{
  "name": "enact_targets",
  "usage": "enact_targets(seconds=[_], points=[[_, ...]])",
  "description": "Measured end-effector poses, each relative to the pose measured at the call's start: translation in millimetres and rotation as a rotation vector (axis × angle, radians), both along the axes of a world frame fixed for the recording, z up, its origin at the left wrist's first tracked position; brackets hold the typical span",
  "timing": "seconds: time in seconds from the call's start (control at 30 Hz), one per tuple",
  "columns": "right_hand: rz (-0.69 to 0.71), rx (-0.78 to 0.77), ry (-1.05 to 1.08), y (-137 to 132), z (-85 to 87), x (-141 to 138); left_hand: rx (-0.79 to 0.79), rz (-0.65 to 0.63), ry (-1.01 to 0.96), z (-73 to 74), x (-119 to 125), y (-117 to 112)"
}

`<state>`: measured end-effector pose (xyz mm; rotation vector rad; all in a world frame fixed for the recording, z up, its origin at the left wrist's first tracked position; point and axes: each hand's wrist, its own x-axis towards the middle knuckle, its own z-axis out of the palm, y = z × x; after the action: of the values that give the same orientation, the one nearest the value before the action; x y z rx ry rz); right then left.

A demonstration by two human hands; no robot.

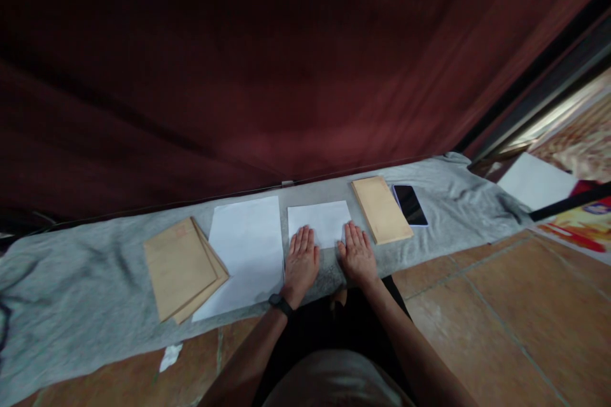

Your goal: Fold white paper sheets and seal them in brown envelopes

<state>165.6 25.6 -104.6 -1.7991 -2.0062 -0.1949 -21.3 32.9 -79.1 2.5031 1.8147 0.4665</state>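
A small white sheet of paper (319, 219), perhaps folded, lies in front of me on the grey cloth. My left hand (302, 259) rests flat on its near left corner, fingers stretched out. On the near right corner lies my right hand (357, 253), also flat with straight fingers. Left of my left hand is a larger stack of white paper (251, 248). Two or more brown envelopes (180, 264) overlap that stack's left edge. Beyond my right hand sits a pile of brown envelopes (382, 210), with a dark-screened phone (410, 205) beside it.
The grey cloth (86, 292) covers a long narrow surface against a dark red wall (286, 76). Orange floor tiles (468, 318) run along the near side, with a scrap of white tissue (170, 356) on them. A white sheet (537, 179) and printed packaging lie at far right.
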Motion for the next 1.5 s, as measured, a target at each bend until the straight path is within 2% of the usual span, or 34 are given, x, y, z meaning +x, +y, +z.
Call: enact_targets(seconds=[0.17, 0.3, 0.47, 0.77, 1.0, 1.3, 1.5], points=[[-0.017, -0.002, -0.008, -2, 1.8, -1, -0.006, -0.005, 0.007, -1.1, 3, -1], [-0.023, -0.013, -0.013, -1, 3.0, -2, 0.0, -0.071, -0.003, -2.4, 19, 1], [-0.018, -0.016, -0.015, -1, 1.4, -1, -0.039, -0.045, 0.008, -5.3, 33, 19], [-0.015, -0.016, -0.001, -1, 2.5, -2, -0.049, 0.046, 0.068, -8.4, 22, 61], [-0.014, -0.024, -0.003, -1, 4.3, -1, -0.048, 0.148, 0.067, -5.5, 14, 78], [-0.019, 0.011, -0.003, -2, 3.0, -2, -0.008, 0.237, 0.023, -6.0, 6, 74], [-0.021, 0.022, -0.002, -2, 2.8, -3, 0.011, 0.225, -0.016, -5.8, 4, 47]])
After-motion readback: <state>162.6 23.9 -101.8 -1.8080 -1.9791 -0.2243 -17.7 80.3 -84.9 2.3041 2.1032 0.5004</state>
